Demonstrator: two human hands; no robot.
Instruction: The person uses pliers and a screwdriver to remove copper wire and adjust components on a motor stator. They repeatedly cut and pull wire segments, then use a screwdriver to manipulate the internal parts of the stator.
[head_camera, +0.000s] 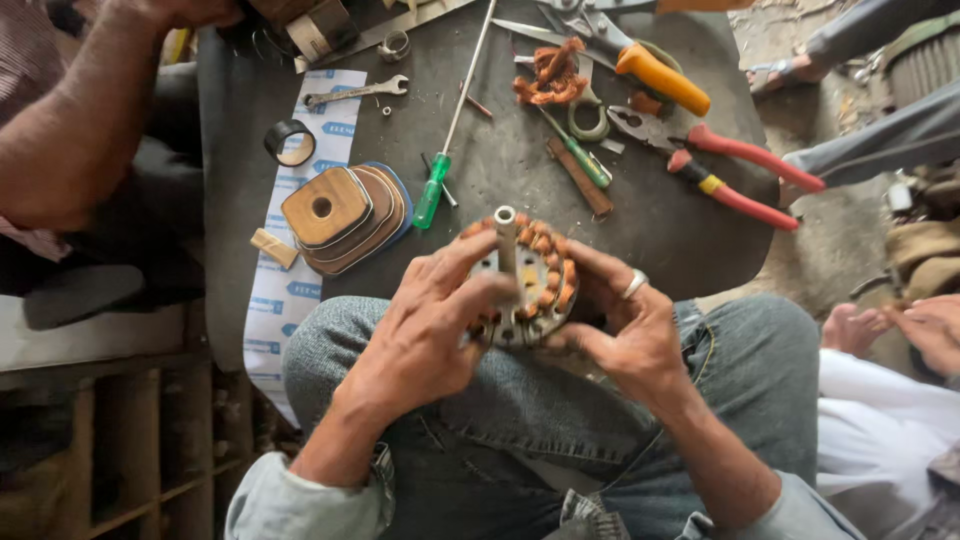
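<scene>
- Dark round table fills the top of my view, with tools spread on it: a green screwdriver, red pliers, a small wrench, a roll of black tape and a stack of flat wooden blocks.
- I see the round motor part, ringed with copper wire coils, held over my knees just at the table's near edge.
- My left hand grips its left side, fingers curled over the front.
- My right hand, with a ring on it, grips the right side.
- Its pale shaft sticks up, away from me. Both hands are equally near.
- Fingers hide the part's lower half. Another person's arm is cut off top left.
</scene>
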